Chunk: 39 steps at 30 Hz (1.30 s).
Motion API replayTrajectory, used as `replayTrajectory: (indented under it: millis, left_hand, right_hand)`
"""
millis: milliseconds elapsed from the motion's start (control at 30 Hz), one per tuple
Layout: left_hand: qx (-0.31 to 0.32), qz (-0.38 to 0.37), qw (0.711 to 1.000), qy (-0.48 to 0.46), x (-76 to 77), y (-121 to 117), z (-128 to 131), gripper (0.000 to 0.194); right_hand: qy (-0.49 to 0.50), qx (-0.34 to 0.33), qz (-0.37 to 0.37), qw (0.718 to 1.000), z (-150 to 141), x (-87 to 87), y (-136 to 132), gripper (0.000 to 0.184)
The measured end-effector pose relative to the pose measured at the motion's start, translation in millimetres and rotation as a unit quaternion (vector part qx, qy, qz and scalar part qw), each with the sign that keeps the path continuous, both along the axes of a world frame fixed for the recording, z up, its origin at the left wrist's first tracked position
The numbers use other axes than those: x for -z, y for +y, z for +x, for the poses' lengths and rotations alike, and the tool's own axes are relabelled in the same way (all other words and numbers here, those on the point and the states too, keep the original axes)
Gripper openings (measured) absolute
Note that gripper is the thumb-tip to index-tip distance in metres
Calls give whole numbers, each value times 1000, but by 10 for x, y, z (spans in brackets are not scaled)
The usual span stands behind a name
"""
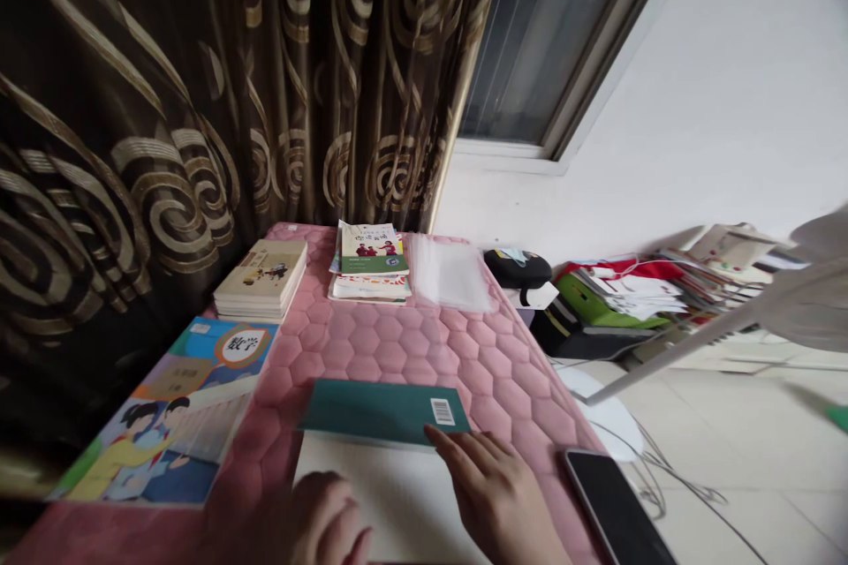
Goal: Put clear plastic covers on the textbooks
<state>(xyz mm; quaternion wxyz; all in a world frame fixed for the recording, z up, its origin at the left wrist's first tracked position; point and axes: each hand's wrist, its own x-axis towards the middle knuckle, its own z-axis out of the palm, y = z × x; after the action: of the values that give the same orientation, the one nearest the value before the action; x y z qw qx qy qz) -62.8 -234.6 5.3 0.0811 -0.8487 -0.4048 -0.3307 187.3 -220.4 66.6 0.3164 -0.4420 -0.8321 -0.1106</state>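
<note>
A book [384,410] lies in front of me on the pink quilted surface. Its far part is teal with a white barcode label, and a plain cream sheet [390,494] covers the nearer part. My right hand [494,485] rests with fingers stretched out over the right side, fingertips on the border between teal and cream. Over the cream sheet's lower left is my left hand [324,516], its fingers curled and somewhat blurred. Whatever it may be holding is hidden.
A maths textbook [178,415] lies to the left, below a stack of beige books [261,278]. Behind are booklets [371,260] and clear plastic sleeves [450,274]. A phone [616,508] sits at the right edge, near a white lamp stand [676,349].
</note>
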Motion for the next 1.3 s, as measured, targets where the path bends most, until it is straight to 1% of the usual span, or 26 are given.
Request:
replayTrajectory:
  millis: [67, 133, 200, 267, 333, 400, 467, 533, 633, 733, 800, 867, 933, 1033, 1133, 1200, 1267, 1300]
  left_hand:
    - [-75, -5, 988, -132, -186, 107, -74, 19]
    - [-137, -38, 962, -233, -336, 250, -114, 26]
    - [-163, -96, 936, -297, -417, 387, -124, 32]
    - [-146, -169, 913, -341, -421, 484, -117, 35]
    - [-120, -239, 890, -369, -369, 536, -106, 33]
    - [-115, -291, 870, -381, -301, 567, -91, 34]
    - [-129, -320, 852, -393, -254, 608, -72, 39]
    - [-140, -340, 836, -408, -243, 676, -47, 40]
    - [-148, -353, 818, -429, -269, 831, -7, 43]
    - [-143, -348, 807, -454, -294, 1014, 20, 45]
    - [-140, -343, 807, -459, -287, 1114, 30, 46]
    - [-145, -347, 810, -449, -253, 1173, 37, 48]
    - [-154, -354, 809, -442, -194, 1188, 42, 49]
    - [-157, -366, 797, -455, -98, 1181, 15, 52]
    - [-164, -371, 781, -474, -64, 1274, -90, 54]
    - [-194, -352, 790, -463, -81, 1441, -187, 50]
    - [-231, -337, 813, -415, -103, 1675, -261, 43]
    - [-240, -365, 816, -379, -109, 1802, -279, 40]
  right_hand:
    - [-2, 11, 1, 1000, 0, -70, 64, 50]
    - [-4, 15, 8, 1000, -3, -137, 119, 49]
    - [-5, 17, 16, 1000, -9, -192, 161, 46]
    - [-8, 19, 20, 1000, -11, -218, 189, 44]
    - [-10, 26, 17, 999, -3, -204, 204, 43]
    - [-10, 35, 13, 999, 12, -157, 209, 43]
    - [-15, 50, 19, 998, 15, -106, 212, 44]
    - [-31, 62, 34, 997, -24, -88, 226, 45]
    - [-60, 61, 35, 996, -194, -145, 290, 45]
    - [-70, 44, -6, 997, -450, -204, 424, 43]
    - [-70, 38, -35, 996, -605, -169, 534, 43]
    - [-76, 41, -62, 994, -713, -58, 630, 50]
    - [-83, 52, -85, 992, -770, 95, 691, 59]
    - [-92, 65, -105, 988, -786, 299, 718, 67]
    - [-96, 71, -107, 987, -773, 385, 710, 67]
    - [-97, 72, -99, 988, -768, 390, 705, 66]
    - [-99, 69, -89, 989, -769, 383, 702, 65]
    - [-99, 68, -85, 989, -772, 383, 700, 64]
